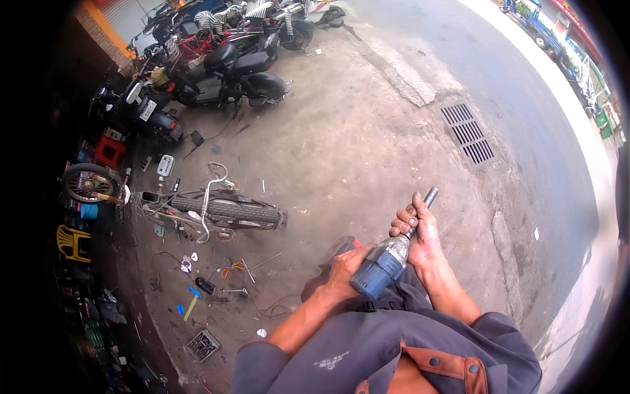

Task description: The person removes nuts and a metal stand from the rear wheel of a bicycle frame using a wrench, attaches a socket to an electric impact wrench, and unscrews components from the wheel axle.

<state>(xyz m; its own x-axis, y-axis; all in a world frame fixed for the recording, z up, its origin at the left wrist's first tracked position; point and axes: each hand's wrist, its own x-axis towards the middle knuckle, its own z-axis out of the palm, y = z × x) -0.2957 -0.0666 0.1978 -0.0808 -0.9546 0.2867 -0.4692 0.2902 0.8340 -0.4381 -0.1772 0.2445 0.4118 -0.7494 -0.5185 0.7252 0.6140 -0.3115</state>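
Observation:
A blue cordless impact wrench (379, 268) with a scuffed metal nose is held in front of my torso. My left hand (344, 272) is closed round its handle; a red and dark part shows just beyond the knuckles. From the nose runs a long metal socket or extension (430, 195), pointing away and to the right. The fingers of my right hand (421, 230) are wrapped round that shaft. To the left, a two-wheeler frame lies on the ground with a thick-treaded tyre (239, 211) and a curved metal bar (207, 203) over it.
Loose tools, including a thin metal rod (248, 270), and a small bin of parts (203, 345) lie at the lower left. Parked scooters (243, 72) stand at the far left, with a yellow chair (73, 243) nearer. A drain grate (467, 133) is set by the road.

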